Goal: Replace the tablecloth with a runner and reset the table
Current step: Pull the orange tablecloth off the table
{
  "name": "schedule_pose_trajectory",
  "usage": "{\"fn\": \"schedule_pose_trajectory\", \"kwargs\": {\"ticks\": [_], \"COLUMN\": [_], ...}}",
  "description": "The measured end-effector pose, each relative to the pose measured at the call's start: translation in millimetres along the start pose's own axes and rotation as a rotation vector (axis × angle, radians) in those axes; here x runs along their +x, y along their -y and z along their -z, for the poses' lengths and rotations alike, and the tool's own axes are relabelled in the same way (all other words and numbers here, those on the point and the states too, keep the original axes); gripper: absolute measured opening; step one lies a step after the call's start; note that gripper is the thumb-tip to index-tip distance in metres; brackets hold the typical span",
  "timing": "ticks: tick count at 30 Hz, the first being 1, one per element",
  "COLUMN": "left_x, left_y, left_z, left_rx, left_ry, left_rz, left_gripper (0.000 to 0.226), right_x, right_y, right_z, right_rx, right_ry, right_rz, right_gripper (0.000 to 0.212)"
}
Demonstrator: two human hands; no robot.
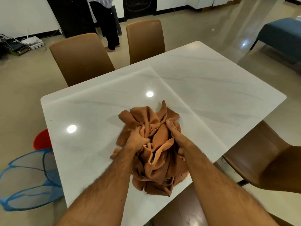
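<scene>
home dining room | marble table (203, 82) | brown chairs (81, 59)

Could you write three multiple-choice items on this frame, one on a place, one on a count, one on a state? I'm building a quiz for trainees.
1. Where does the mesh basket stand?
A. on the table
B. on the floor left of the table
C. on a chair

2. How many brown chairs stand at the table's far side?
A. two
B. four
C. none

3. What state is the orange cloth in?
A. spread flat
B. neatly folded
C. bunched in both hands

Answers:
1 B: the blue basket lies on the floor beside the white table, near a red bucket.
2 A: one chair and a second chair stand there.
3 C: the left hand and right hand grip the crumpled cloth.
</scene>
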State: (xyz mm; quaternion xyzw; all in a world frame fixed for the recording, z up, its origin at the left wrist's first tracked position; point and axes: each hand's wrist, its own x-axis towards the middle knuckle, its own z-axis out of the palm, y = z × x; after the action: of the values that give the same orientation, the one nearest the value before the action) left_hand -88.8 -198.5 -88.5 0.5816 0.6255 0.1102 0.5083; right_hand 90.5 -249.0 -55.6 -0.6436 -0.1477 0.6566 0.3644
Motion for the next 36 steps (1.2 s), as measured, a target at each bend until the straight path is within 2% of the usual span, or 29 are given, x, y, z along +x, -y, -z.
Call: {"fn": "schedule_pose_trajectory", "kwargs": {"ticks": [3,4,6,9,12,14,15,16,18,19,20,23,24,25,26,27,31,33,36], "left_x": [-18,-22,-30,-32,-34,-39,-45,-50,-50,-46,-38,-23,-19,-18,-18,-17,-14,-10,-5], "left_y": [-16,-22,-34,-45,-31,-10,-4,-3,-9,-14,-15,-22,-24,-26,-29,-31,-39,-33,-12], "left_z": [-4,-4,1,11,12,5,0,-2,-4,-3,-3,-1,-1,-2,-2,-3,-8,-11,-13], "left_rx": [0.05,0.041,0.015,0.032,0.066,0.092,0.047,-0.065,-0.361,-0.424,-0.424,-0.345,-0.254,-0.139,-0.043,0.016,-0.027,-0.013,0.077], "left_ry": [-0.053,-0.077,-0.136,-0.217,-0.153,-0.084,-0.082,-0.107,-0.201,-0.25,-0.291,-0.389,-0.424,-0.427,-0.406,-0.346,-0.094,-0.066,-0.112], "left_rz": [-0.24,-0.321,-0.437,-0.541,-0.604,-0.669,-0.645,-0.541,-0.13,0.012,0.051,-0.019,-0.002,0.034,0.078,0.106,0.121,0.136,0.11], "left_gripper": [0.048,0.043,0.05,0.054,0.055,0.05,0.047,0.051,0.067,0.064,0.058,0.027,0.043,0.073,0.099,0.114,0.119,0.126,0.137], "right_x": [4,4,2,1,2,4,1,1,3,3,4,-3,-4,-3,-3,-2,-3,-1,-3], "right_y": [1,3,11,20,12,-7,-18,-29,-45,-51,-55,-59,-60,-60,-61,-62,-64,-61,-51], "right_z": [-7,-9,-12,-22,-29,-28,-29,-30,-31,-32,-34,-36,-35,-34,-32,-31,-33,-29,-17], "right_rx": [-0.027,-0.046,-0.087,-0.045,-0.067,-0.163,-0.205,-0.231,-0.285,-0.321,-0.36,-0.458,-0.48,-0.501,-0.523,-0.549,-0.679,-0.709,-0.603], "right_ry": [0.043,0.045,0.037,0.033,-0.098,-0.184,-0.225,-0.271,-0.337,-0.355,-0.373,-0.408,-0.406,-0.401,-0.391,-0.38,-0.377,-0.339,-0.129], "right_rz": [0.138,0.197,0.34,0.499,0.528,0.586,0.615,0.632,0.653,0.656,0.666,0.702,0.705,0.701,0.688,0.679,0.691,0.71,0.64], "right_gripper": [0.088,0.089,0.087,0.073,0.068,0.056,0.051,0.048,0.041,0.039,0.04,0.05,0.055,0.059,0.061,0.063,0.059,0.06,0.064]}}
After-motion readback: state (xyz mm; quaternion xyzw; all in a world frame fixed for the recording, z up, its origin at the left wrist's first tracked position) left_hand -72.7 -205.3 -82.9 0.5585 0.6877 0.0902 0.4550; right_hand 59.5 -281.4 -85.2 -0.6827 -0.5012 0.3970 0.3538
